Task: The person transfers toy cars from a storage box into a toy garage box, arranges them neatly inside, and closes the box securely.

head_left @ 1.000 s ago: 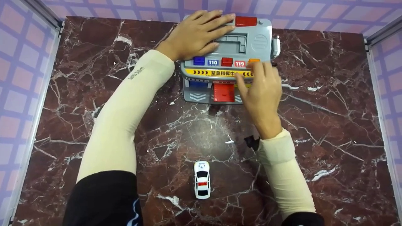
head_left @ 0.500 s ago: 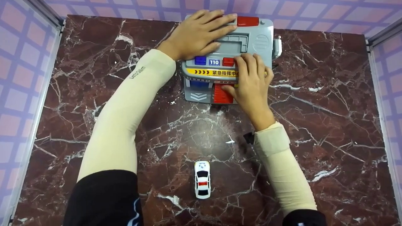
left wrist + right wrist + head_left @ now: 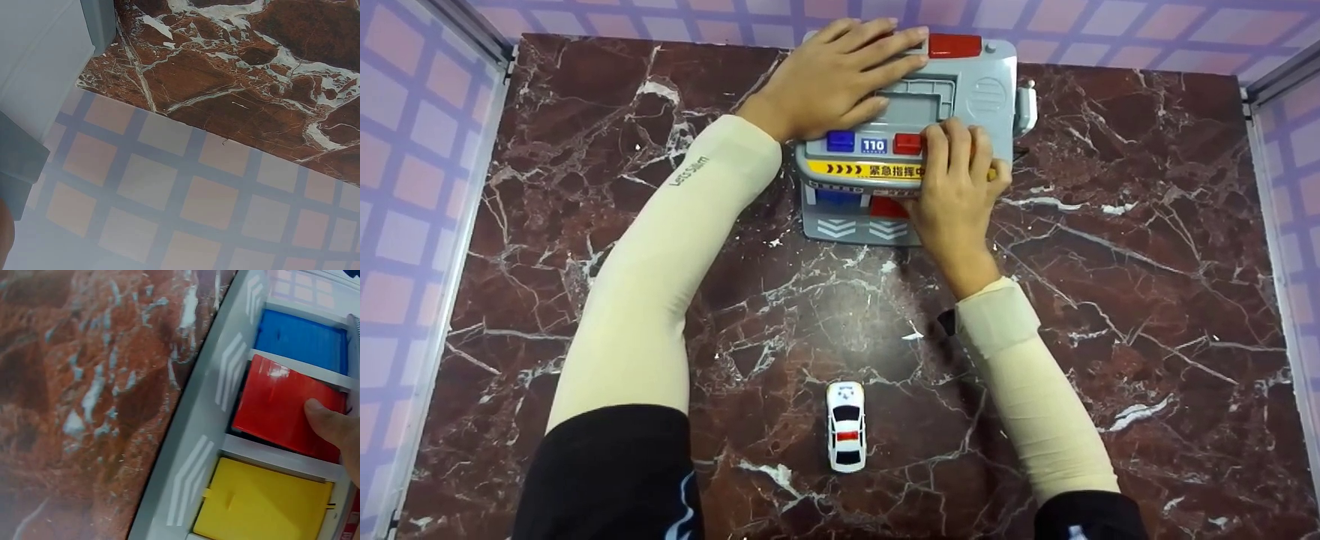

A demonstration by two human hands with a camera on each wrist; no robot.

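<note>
Head view puts the grey toy station [image 3: 967,82] at the top centre of the frame, on the far part of the marble table [image 3: 1147,300]. The left hand [image 3: 829,79] lies flat on its roof, fingers straight and pressing down. The right hand [image 3: 956,199] curls over the front edge, fingers on the yellow sign strip [image 3: 851,169], while the thumb [image 3: 332,426], seen in the right wrist view, pushes on the red door [image 3: 278,405] between the blue door [image 3: 301,340] and the yellow door [image 3: 264,503]. My guess is that the thumb sits near the door's edge and could slip off, letting the door spring open, or that a hard push could slide the whole station away if the left hand eases. A white toy car [image 3: 846,426] sits low in the frame's centre, well apart from both hands.
</note>
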